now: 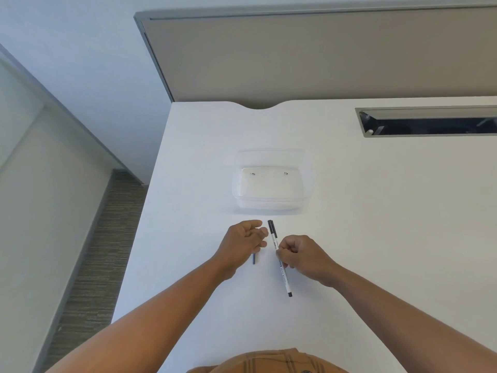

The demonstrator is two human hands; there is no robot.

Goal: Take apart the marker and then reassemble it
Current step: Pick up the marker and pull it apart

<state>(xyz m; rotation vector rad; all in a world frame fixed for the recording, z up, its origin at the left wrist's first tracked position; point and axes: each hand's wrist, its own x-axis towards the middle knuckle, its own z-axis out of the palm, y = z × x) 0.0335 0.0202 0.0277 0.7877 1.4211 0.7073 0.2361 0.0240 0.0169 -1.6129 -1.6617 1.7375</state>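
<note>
A slim marker [284, 275] with a white barrel, a black cap at its far end and a black plug at its near end lies slanted just above the white table [376, 211]. My right hand [304, 255] is closed around the middle of the barrel. Just left of the cap is my left hand [243, 242], fingers loosely curled and apart, not touching the marker. A short dark thin piece [254, 259] pokes out from under the left hand on the table; I cannot tell whether the hand touches it.
A clear plastic container [308, 170] stands on the table just beyond the hands. A cable slot [430, 122] is set into the table at the back right. The table's left edge drops to carpeted floor. A grey partition panel rises behind the table.
</note>
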